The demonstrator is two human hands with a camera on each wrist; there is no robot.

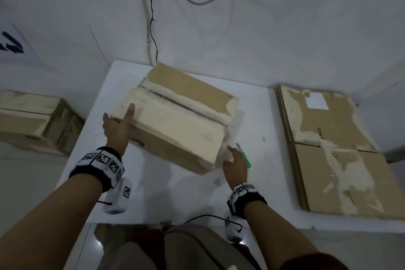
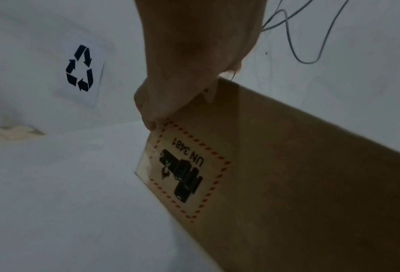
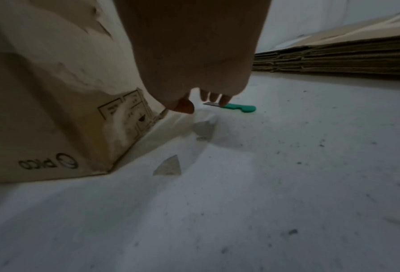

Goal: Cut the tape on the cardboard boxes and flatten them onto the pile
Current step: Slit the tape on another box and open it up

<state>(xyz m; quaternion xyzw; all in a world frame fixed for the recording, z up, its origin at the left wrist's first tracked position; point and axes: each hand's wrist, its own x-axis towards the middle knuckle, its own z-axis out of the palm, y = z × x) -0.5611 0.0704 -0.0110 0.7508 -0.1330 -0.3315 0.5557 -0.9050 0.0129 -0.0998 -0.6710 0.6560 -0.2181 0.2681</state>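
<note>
A worn cardboard box (image 1: 179, 116) (image 3: 42, 110) sits skewed on the white table (image 1: 175, 199), with pale tape along the seam on top. My left hand (image 1: 118, 127) (image 2: 182, 73) rests against its left corner, thumb on the top and fingers down the side by a battery warning label (image 2: 189, 173). My right hand (image 1: 235, 162) (image 3: 194, 55) hangs relaxed at the box's near right corner and holds nothing. A green-handled knife (image 1: 247, 161) (image 3: 238, 107) lies on the table just beyond its fingertips.
A pile of flattened boxes (image 1: 333, 149) (image 3: 345, 57) lies on the table's right side. Another taped box (image 1: 32, 120) stands lower on the left. Tape scraps (image 3: 168, 166) lie by the box. Cables (image 1: 153, 28) hang down the wall behind.
</note>
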